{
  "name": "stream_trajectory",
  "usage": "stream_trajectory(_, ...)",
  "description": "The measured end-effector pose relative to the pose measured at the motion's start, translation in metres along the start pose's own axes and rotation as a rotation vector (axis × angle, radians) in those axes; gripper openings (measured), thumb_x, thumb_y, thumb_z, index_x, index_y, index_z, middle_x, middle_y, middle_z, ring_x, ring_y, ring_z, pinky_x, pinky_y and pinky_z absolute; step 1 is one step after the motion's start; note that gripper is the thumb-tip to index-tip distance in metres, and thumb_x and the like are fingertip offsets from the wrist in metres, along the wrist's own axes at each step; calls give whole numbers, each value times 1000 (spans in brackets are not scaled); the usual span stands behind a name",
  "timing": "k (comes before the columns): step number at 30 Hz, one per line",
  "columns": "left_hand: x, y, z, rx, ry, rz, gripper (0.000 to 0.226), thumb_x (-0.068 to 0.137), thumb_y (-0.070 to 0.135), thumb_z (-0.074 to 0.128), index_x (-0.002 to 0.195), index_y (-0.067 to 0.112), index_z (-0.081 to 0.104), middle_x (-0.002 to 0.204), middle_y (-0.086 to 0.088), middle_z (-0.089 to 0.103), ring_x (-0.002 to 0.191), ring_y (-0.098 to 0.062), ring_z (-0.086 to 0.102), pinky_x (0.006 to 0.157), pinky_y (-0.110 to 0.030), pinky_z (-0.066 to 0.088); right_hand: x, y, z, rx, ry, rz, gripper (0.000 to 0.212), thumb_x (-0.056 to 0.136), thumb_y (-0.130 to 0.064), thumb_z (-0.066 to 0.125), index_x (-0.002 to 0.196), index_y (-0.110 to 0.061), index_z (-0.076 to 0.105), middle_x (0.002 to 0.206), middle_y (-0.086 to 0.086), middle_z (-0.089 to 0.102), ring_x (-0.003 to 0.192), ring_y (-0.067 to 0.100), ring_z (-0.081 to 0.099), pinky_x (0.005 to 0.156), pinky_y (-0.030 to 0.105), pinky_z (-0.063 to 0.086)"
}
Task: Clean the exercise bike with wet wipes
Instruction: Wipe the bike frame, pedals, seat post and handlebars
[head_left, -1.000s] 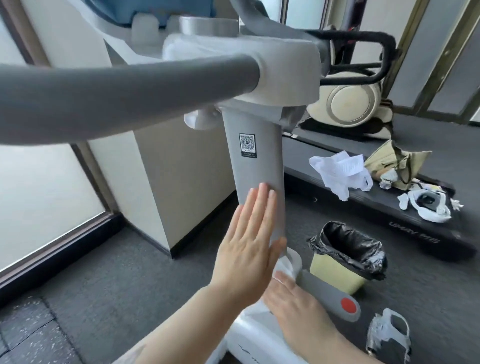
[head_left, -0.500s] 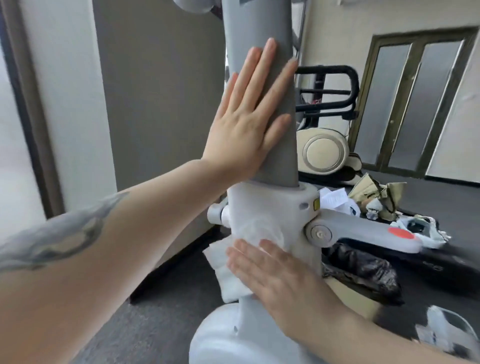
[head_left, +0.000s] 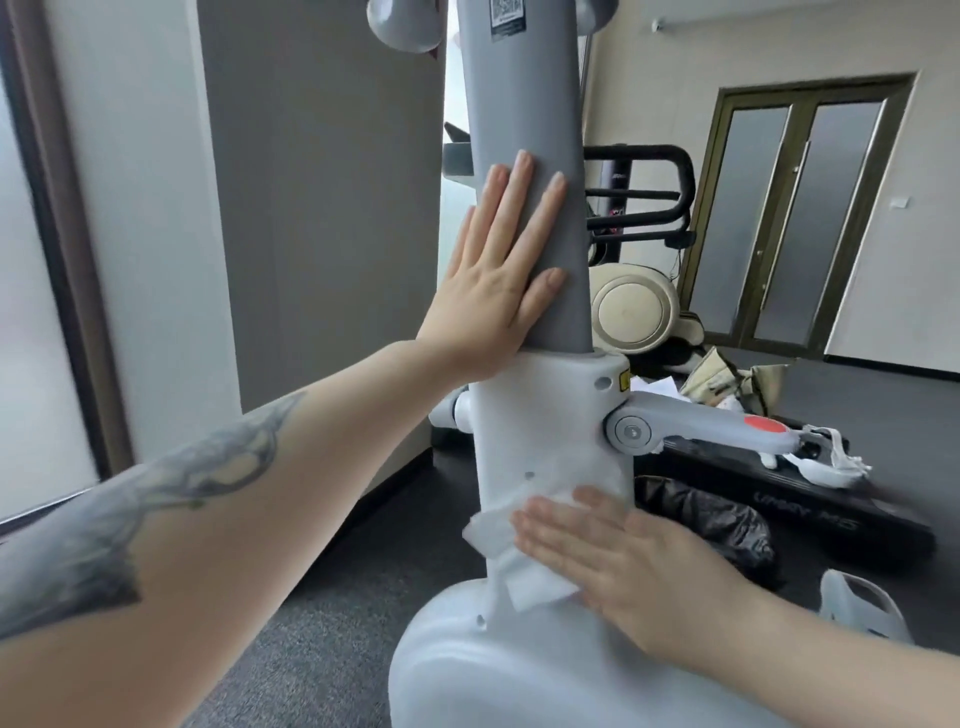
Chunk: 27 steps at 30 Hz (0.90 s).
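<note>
one exercise bike (head_left: 540, 415), grey post, white body | one wet wipe (head_left: 498, 540), crumpled, pressed by flat right hand (head_left: 618, 566) | left hand (head_left: 498, 270) flat, fingers (head_left: 514, 197) straight on post

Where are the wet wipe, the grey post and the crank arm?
wet wipe (head_left: 493, 535), head view, on the crumpled corner left of the fingers.
grey post (head_left: 524, 98), head view, on its bare front face.
crank arm (head_left: 691, 422), head view, mid-length of the arm.

Soft daylight from the left, wide-angle bending at the edges, slight motion blur low right.
</note>
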<state>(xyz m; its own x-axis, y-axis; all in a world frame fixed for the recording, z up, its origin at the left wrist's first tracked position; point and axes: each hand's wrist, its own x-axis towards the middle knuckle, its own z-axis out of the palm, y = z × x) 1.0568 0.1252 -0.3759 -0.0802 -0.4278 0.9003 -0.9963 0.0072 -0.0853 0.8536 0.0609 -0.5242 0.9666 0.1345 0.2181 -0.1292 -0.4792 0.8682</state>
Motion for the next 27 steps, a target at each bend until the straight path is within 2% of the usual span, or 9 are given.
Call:
stream_trajectory(3,-1,0,3,-44,55,2,56,103,34,29,152,17,11,160,-10,1,147,-24,-7,119,-33,-3,28,29,-20,-1,88,210,59,94,-36,26,149,-13,27,157,3,23,146,21,17,118,42,5)
stream_trajectory(4,-2,0,4,-57,62,0,55,103,33,29,152,17,12,160,-10,2,147,-25,-7,119,-33,-2,34,28,-23,-8,87,230,60,94,-37,25,149,-13,27,157,4,22,146,22,15,118,43,5)
stream_trajectory(8,-3,-3,7,-92,85,18,54,103,30,31,152,16,14,160,-11,4,147,-25,-5,119,-29,-4,15,-10,-8,41,-64,19,65,89,-46,43,145,-15,37,154,2,29,144,21,16,118,44,2)
stream_trajectory(10,-3,-5,8,-118,88,17,54,103,30,31,152,16,15,160,-9,4,147,-24,-6,118,-26,-5,1,-3,-5,-1,-31,-43,59,92,-43,39,145,-17,39,154,0,30,144,18,17,118,42,3)
stream_trajectory(14,-3,-4,9,-125,97,21,53,103,29,32,152,15,16,160,-11,5,147,-25,-5,118,-27,-4,21,35,-22,-32,43,150,57,93,-38,27,146,-19,37,154,0,30,144,17,21,116,41,10)
stream_trajectory(16,-2,-3,9,-128,101,21,53,103,29,32,152,15,17,160,-11,5,147,-25,-4,119,-28,-2,29,27,-23,-31,33,227,59,94,-39,24,148,-18,31,156,2,25,145,19,17,117,43,9)
stream_trajectory(21,-6,-3,10,-153,102,14,53,103,30,32,152,15,17,160,-10,6,147,-25,-4,119,-28,-1,4,-9,3,-85,-57,-41,56,96,-39,25,148,-18,32,157,1,23,146,19,15,118,43,2)
stream_trajectory(25,-8,-3,13,-185,140,11,52,103,27,35,151,13,21,160,-12,9,147,-27,-1,119,-27,-1,26,22,-17,-105,18,207,58,96,-38,23,151,-19,23,158,1,19,146,18,13,118,41,4)
stream_trajectory(27,-13,-3,15,-212,153,6,52,102,25,36,150,12,22,159,-12,11,147,-27,0,119,-29,1,39,14,-20,-97,32,274,59,96,-37,21,151,-17,21,159,3,15,147,21,10,118,43,0)
